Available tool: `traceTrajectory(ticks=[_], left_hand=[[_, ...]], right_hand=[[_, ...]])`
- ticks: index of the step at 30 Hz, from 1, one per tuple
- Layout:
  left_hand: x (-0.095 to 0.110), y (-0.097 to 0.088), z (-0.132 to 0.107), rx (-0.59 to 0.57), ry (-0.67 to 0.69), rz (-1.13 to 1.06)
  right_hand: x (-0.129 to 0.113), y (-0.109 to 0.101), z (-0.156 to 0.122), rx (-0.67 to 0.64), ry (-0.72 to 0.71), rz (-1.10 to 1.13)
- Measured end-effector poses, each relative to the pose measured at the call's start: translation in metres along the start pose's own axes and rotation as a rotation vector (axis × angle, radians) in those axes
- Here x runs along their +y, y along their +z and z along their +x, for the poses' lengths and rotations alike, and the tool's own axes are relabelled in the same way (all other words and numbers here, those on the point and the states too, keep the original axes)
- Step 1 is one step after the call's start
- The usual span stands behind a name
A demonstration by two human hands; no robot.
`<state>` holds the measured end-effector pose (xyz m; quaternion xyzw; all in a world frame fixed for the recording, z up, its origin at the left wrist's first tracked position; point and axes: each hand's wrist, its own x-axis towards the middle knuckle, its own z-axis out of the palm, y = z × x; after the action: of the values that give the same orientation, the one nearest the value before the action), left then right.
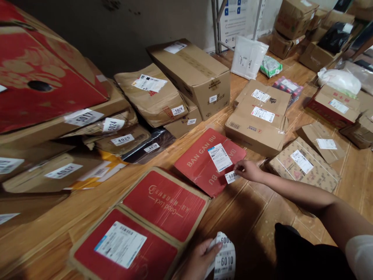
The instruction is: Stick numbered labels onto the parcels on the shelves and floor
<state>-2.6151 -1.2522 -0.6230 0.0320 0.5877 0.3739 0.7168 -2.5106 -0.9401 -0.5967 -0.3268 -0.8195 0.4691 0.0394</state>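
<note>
My right hand point(248, 170) pinches the right end of a white numbered sticker point(231, 177) at the near right edge of a red box point(201, 149). The sticker lies against the box; whether it is fully stuck down I cannot tell. That box also bears a larger shipping label point(220, 157). Low in the view, my left hand point(201, 258) is closed on a strip of number stickers point(226, 258), with 6010 readable on it. Beside the left hand lies a larger red and brown carton point(164, 204) with a shipping label point(121, 244) of its own.
Numbered parcels are stacked along the wall at left, among them a big brown carton point(192, 74). Brown boxes point(259, 124) and a patterned box point(304, 163) sit on the wooden floor at right. A metal rack point(258, 19) stands behind, near a white package point(247, 57).
</note>
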Motion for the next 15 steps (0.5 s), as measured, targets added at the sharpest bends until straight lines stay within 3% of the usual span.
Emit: traceTrajectory(ticks=[7,15], left_hand=[[0.0,0.002,-0.001,0.006,0.003,-0.035],[0.011,0.007,-0.005,0.013,-0.007,-0.027]], right_hand=[[-0.008,-0.004,-0.003,0.013,0.004,-0.006],[0.0,-0.002,0.0,0.011,0.005,-0.009]])
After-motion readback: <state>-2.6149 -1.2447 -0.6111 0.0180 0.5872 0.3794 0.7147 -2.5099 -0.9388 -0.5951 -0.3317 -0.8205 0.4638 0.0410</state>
